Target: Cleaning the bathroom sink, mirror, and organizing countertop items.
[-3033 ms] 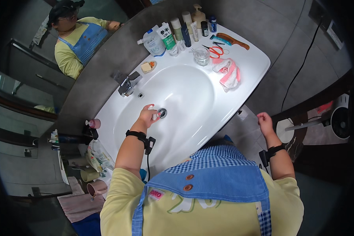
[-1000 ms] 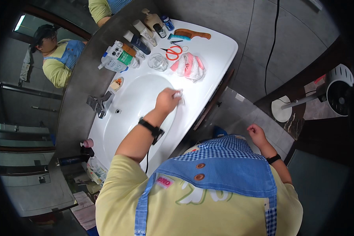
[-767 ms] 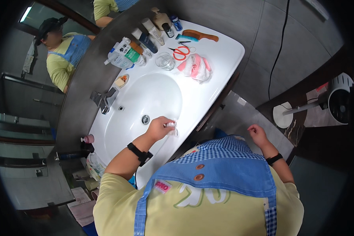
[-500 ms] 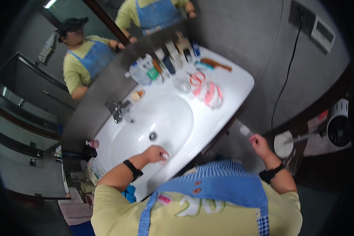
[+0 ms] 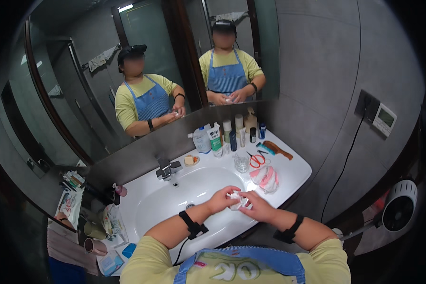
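Over the near right rim of the white washbasin (image 5: 149, 208), my two hands meet. A small crumpled white thing (image 5: 239, 200), partly see-through, is between their fingers. Whether it is tissue or thin plastic I cannot tell. My left hand (image 5: 218, 200) grips its left side, and my right hand (image 5: 257, 207) pinches it from the right. Just beyond them a pink and white striped cloth bundle (image 5: 266, 179) lies on the counter. Near it are a clear glass bowl (image 5: 242, 164) and red-handled scissors (image 5: 257, 160).
A black faucet (image 5: 167, 168) and a soap dish (image 5: 191, 161) stand behind the basin. Several bottles and tubes line the back, among them a green and white tube (image 5: 216, 137). A brown comb (image 5: 278, 149) lies at the far right. A mug (image 5: 94, 247) stands at the left.
My right hand has come from beyond the counter's right edge to my left hand. My left hand has moved right. Both now hold the crumpled white thing. The view has tilted up toward the mirror.
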`<state>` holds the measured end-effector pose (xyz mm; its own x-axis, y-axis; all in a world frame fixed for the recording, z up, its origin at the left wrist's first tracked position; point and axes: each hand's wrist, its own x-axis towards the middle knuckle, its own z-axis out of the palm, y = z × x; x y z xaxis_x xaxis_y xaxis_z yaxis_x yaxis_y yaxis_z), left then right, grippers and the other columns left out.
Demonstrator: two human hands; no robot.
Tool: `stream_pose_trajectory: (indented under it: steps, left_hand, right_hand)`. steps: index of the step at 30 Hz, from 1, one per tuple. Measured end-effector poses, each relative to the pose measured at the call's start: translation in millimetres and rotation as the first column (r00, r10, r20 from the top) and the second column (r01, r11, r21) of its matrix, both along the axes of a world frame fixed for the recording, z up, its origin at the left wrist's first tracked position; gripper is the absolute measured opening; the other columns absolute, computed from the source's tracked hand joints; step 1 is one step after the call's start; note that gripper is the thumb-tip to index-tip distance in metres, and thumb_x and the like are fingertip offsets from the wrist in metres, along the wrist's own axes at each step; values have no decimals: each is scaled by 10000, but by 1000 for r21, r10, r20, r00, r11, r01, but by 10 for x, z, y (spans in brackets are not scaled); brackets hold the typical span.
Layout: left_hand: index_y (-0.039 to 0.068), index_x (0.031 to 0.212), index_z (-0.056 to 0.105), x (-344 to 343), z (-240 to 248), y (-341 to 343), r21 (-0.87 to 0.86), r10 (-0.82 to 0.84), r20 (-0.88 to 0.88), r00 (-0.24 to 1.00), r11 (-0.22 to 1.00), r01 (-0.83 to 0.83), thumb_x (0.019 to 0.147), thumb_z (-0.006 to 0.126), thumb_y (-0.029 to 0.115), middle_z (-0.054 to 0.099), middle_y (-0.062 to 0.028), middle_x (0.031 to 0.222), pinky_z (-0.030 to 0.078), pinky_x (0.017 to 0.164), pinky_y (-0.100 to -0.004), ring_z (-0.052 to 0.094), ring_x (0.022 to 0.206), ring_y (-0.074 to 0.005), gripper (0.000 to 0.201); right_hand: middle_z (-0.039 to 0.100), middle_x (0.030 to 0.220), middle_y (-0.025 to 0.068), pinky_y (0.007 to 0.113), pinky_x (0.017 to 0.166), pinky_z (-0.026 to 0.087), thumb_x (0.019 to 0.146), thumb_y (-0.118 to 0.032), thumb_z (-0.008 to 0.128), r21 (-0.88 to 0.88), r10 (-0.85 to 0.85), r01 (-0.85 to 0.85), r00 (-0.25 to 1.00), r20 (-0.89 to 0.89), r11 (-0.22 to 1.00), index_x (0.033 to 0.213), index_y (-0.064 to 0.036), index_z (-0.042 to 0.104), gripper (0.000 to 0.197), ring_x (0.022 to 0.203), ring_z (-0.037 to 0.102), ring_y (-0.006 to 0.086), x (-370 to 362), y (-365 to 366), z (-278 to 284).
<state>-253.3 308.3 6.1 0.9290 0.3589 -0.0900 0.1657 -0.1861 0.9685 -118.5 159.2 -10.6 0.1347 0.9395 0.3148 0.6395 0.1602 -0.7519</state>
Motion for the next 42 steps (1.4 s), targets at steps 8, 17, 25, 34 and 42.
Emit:
stream_pose_trajectory:
  steps: [8,17,25,34,42]
  left_hand:
    - [48,1049,508,-184,-133,-102,94,87,-138,987,993,-74,786,586,245,513,-100,928,450,557,-232,524,613,-109,338]
    - [29,1133,453,-520,-371,83,-679,-138,-31,990,730,81,770,601,123,545,-53,1002,450,747,-235,529,888,-127,402]
    - [54,1058,461,-596,-430,95,-488,-95,-70,993,872,49,747,610,99,544,-15,839,364,517,-197,446,615,-64,348]
    - [94,1063,504,-828,-345,122,-267,-125,-249,960,962,56,710,659,190,528,19,801,336,473,-186,434,624,-51,397]
    - [41,863,581,-827,-212,78,-241,-151,-329,932,968,72,711,653,252,500,5,657,339,459,-213,403,521,-77,270]
  right_hand:
    - [474,952,66,231,612,469,761,-87,614,-246,-84,-65,831,-550,967,1100,-68,416,393,822,526,114,-319,252,-178]
    - [482,1070,145,363,825,450,770,31,512,-234,-180,-321,190,-965,918,1130,-32,375,391,960,524,259,-383,196,-39]
    - [473,1096,159,391,872,410,779,21,479,-185,-206,-343,-24,-978,921,1116,-59,397,356,992,505,276,-449,270,-92]
    - [519,963,146,324,738,493,776,20,516,-368,-323,-357,180,-929,859,1020,-25,439,260,840,563,242,-533,341,-260]
    - [533,800,50,274,655,501,765,-29,578,-459,-306,-276,453,-837,845,821,-44,463,129,705,553,150,-479,269,-267]
